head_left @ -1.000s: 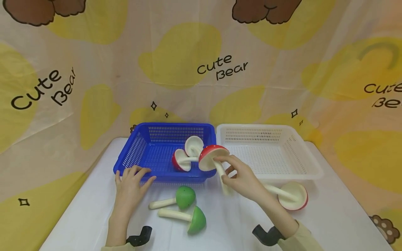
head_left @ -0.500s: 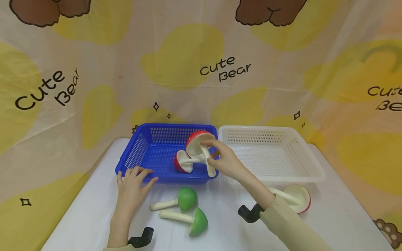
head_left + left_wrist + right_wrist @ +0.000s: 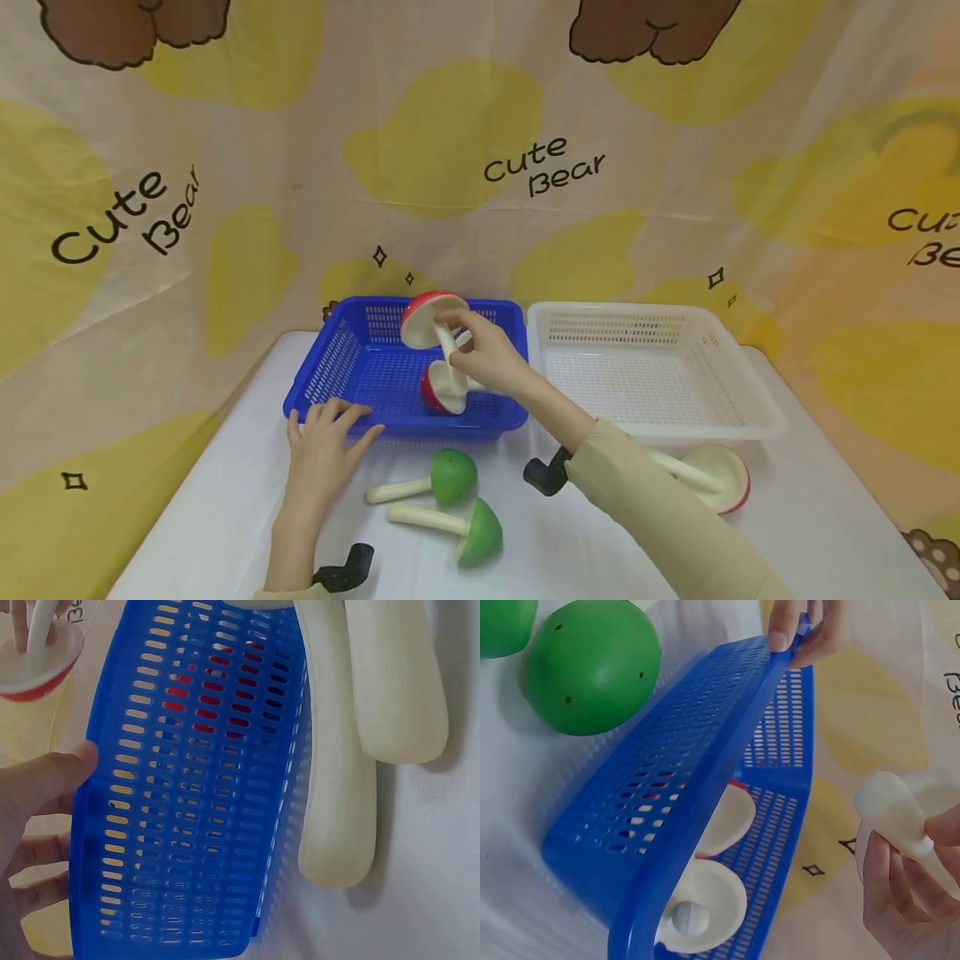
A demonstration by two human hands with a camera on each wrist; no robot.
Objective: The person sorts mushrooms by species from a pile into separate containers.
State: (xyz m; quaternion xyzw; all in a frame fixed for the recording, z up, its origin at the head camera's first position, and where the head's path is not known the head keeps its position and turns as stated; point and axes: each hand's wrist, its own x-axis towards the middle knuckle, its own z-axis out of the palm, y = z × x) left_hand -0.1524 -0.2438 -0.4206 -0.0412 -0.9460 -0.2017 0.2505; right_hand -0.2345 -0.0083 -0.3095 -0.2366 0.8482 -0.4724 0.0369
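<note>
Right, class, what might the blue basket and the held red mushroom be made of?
Blue basket: probably moulded plastic, slightly glossy, given its smooth rim and regular slots. Held red mushroom: perhaps foam or plastic, fairly matte; its smooth stem shows no grain.

Backdrop cloth [image 3: 435, 237]: black "Cute Bear" lettering [image 3: 545, 165], twice whole; third print [image 3: 928, 236], cut at right edge, probably same.

You've carried the glossy red-capped toy mushroom with the pale stem [image 3: 422, 329] leftward in your right grip [image 3: 487, 354], from the right edge of the blue perforated plastic basket [image 3: 435, 428] to above its middle. Its stem now overlaps, in the head view, another red-capped, pale-stemmed mushroom [image 3: 431, 390]. More beige right sleeve [image 3: 660, 508] shows.
</note>
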